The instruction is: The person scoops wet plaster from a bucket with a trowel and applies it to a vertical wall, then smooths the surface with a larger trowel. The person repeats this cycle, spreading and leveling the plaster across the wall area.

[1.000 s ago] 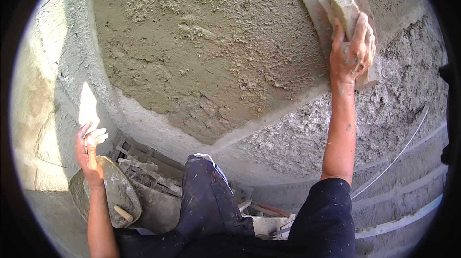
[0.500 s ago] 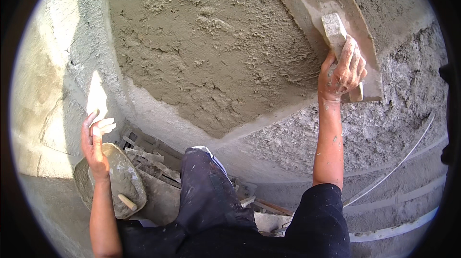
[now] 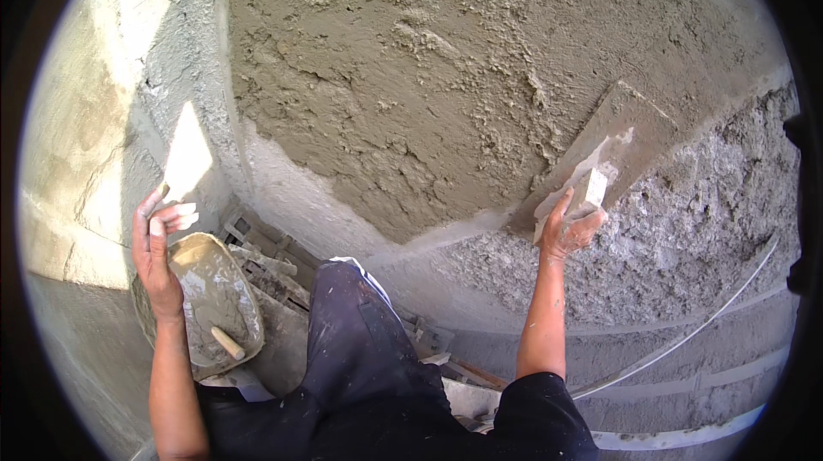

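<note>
My right hand (image 3: 570,229) is wrapped round the block handle of a long plastering float (image 3: 639,122). The float's flat board lies against wet grey mortar (image 3: 403,109) on the wall, slanting from lower left to upper right along the mortar's lower right edge. My left hand (image 3: 160,251) is raised at the left with its fingers apart and nothing in it. Below and beside that hand is a mortar tub (image 3: 257,311) with grey mix inside. A wooden tool handle (image 3: 228,343) sticks out of the mix; the rest of that tool is hidden.
Rough, bare wall (image 3: 677,238) borders the mortar at lower right. A thin white cable or rod (image 3: 686,334) slants across the right side. Planks and rubble (image 3: 270,264) lie beside the tub, near my knee. Sunlit wall (image 3: 94,229) stands at the left.
My right hand has brought the float down and to the left, and the board has turned to slant up to the right. My left hand stays raised, nearly in place.
</note>
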Demonstrator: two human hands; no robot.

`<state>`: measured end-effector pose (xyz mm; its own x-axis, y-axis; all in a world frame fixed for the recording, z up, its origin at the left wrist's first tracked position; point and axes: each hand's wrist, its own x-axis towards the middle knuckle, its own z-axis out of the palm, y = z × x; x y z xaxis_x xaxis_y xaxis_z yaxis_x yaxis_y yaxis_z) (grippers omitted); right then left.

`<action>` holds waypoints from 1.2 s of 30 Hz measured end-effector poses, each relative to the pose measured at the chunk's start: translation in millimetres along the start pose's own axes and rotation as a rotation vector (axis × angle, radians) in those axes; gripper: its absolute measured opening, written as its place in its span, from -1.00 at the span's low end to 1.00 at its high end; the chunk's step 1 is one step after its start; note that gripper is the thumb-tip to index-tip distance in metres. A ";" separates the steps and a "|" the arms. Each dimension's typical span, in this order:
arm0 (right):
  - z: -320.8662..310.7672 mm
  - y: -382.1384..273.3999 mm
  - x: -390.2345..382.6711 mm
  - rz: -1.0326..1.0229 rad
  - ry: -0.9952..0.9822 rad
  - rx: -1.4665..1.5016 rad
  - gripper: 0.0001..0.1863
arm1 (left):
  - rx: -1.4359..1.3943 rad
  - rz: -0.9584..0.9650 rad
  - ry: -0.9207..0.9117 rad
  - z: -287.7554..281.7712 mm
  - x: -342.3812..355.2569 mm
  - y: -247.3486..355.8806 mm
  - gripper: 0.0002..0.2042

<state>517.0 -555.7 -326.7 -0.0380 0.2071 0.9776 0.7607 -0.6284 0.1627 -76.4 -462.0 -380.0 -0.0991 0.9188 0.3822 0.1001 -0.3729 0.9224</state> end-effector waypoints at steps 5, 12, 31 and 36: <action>21.2 -59.1 14.0 0.153 0.008 0.124 -0.40 | -0.018 0.026 0.057 -2.1 -3.2 3.4 -0.46; 39.4 -132.9 95.9 0.082 0.066 0.192 -0.30 | -0.012 -0.023 0.021 22.5 -0.9 0.6 -0.47; 55.8 -151.7 -44.0 0.096 0.081 0.122 -0.25 | -0.024 0.003 -0.042 11.3 -5.9 -4.0 -0.44; 22.8 -106.5 -70.9 0.199 -0.117 0.242 -0.29 | 0.016 -0.003 0.011 4.3 -11.4 2.7 -0.45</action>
<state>453.5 -486.4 -416.4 0.1907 0.1916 0.9628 0.8781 -0.4717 -0.0800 -70.8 -472.9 -382.1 -0.1101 0.9184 0.3799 0.1158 -0.3678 0.9227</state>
